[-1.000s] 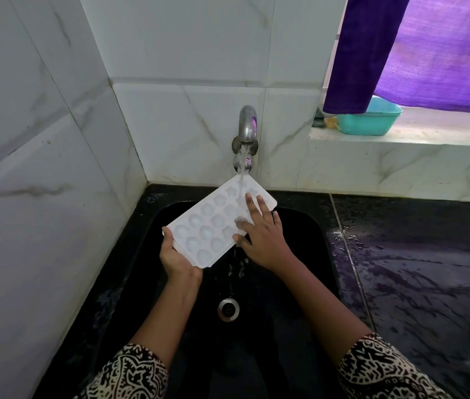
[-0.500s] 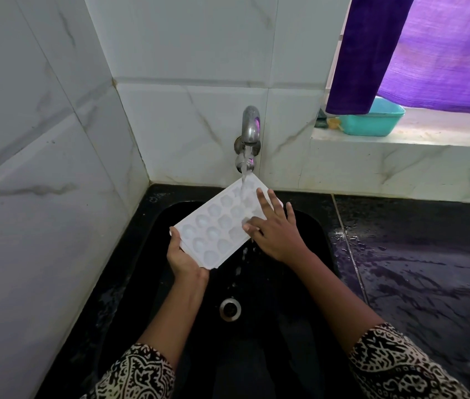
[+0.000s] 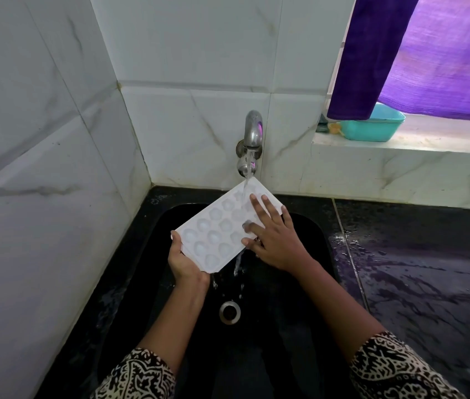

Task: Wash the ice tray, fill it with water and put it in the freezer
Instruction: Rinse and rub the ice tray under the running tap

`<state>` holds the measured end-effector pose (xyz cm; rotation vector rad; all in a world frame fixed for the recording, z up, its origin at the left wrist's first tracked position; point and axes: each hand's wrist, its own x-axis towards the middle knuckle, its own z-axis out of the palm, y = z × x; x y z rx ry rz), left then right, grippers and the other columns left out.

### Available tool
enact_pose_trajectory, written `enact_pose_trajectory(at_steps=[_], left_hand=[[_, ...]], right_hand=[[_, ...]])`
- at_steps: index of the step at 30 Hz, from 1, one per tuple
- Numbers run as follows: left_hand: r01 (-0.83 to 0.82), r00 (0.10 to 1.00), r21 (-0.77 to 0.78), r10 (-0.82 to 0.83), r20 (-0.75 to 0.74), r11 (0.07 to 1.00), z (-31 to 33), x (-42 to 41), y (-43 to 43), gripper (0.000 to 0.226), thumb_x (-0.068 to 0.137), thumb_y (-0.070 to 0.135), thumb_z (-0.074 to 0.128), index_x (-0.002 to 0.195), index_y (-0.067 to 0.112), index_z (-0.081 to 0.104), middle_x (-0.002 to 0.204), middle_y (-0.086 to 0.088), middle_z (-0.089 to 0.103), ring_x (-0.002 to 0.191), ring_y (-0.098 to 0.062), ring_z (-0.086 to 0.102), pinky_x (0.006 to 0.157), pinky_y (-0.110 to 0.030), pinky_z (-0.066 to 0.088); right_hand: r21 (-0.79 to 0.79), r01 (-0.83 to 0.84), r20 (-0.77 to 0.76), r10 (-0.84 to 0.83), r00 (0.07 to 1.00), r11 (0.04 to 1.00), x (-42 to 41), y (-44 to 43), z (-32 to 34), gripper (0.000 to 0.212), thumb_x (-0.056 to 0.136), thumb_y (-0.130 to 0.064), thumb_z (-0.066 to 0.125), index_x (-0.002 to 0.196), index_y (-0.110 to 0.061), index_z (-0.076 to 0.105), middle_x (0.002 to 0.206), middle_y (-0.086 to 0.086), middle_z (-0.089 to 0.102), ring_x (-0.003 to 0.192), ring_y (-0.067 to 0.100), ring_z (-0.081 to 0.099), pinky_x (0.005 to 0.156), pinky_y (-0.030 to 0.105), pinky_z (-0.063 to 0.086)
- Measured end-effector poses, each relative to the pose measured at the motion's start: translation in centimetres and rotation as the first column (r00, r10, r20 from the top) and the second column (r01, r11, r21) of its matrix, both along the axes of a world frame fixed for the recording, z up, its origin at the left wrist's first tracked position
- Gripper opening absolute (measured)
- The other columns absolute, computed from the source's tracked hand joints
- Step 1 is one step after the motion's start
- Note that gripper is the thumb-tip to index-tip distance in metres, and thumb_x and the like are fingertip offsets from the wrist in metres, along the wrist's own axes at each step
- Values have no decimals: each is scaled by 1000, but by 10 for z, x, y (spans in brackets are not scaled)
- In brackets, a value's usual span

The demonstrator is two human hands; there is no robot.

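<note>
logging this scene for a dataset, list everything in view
tap: one, silver, back wall, running
sink: one, black, below the tap
drain: one, silver, sink floor
ice tray: one, white, tilted under the stream
counter: one, black, wet, right of sink
tub: one, teal, on window ledge
curtain: one, purple, above the tub
sleeves: two, patterned, bottom edge
left hand: one, grips tray's near end
right hand: one, flat on tray

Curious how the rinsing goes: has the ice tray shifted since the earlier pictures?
No, hardly: the ice tray still has its far corner under the stream from the tap.
</note>
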<state>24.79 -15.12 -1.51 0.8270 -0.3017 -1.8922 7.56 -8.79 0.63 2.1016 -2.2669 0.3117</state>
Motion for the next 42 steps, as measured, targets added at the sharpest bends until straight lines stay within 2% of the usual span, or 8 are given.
enact_pose_trajectory(at_steps=[6,9,15,18,21,30,35,42], left_hand=[[-15,1000,-12,15,19,1000,2,4,-2,53,99,54,35,118,15,64,118,-14,68,104,-33,66,78,-42,55],[-22,1000,-16,22,19,1000,1,3,0,52,99,53,35,117,14,64,118,-14,68,105,-34,66,80,-43,55],[-21,1000,-6,22,14,1000,0,3,3,50,100,53,34,113,15,65,116,-14,68,106,-34,65,84,-45,53],[-33,999,-2,33,11,999,-1,4,4,51,99,53,36,113,15,66,117,-14,69,106,-35,65,82,-45,54],[-27,1000,1,27,10,1000,-1,4,3,51,98,54,37,114,15,66,115,-13,70,105,-35,66,83,-46,54],[-32,999,16,31,40,999,-6,8,7,50,98,53,38,117,15,65,118,-13,69,104,-33,66,77,-43,55],[-27,999,15,26,39,1000,0,6,9,50,99,53,37,115,15,65,114,-12,70,101,-32,67,75,-41,56],[-21,999,17,20,27,1000,6,2,5,55,98,56,36,118,14,64,114,-14,70,102,-34,66,80,-43,54]], right_hand=[[37,-44,-60,46,997,998,-13,0,-1,58,84,-67,20,131,-43,45,153,-7,-24,139,14,-29,113,51,-8],[16,-35,-32,36,999,999,-15,-1,6,51,82,-68,35,117,-40,58,153,-10,-22,138,12,-28,114,48,-9],[-2,-83,-15,83,996,997,-8,-4,8,26,83,-45,62,102,-28,66,151,-13,-16,137,11,-26,115,46,-7],[51,-79,37,77,996,996,-5,-5,11,25,86,-40,61,108,-27,63,148,-14,-21,137,12,-27,116,52,-3],[117,-76,-56,83,995,990,0,-6,8,28,93,-38,51,121,-33,56,148,-10,-28,141,21,-27,113,52,-9],[87,-122,-114,132,985,989,-1,-2,8,27,88,-44,56,111,-31,63,159,-6,-3,144,17,-18,109,42,-20],[55,-9,-3,10,1000,998,2,2,6,26,89,-43,56,107,-24,51,159,-9,7,145,11,-9,114,47,-10],[212,46,390,-128,912,976,22,-2,15,39,95,-32,50,132,-23,48,156,1,-22,142,21,-26,115,50,-3]])
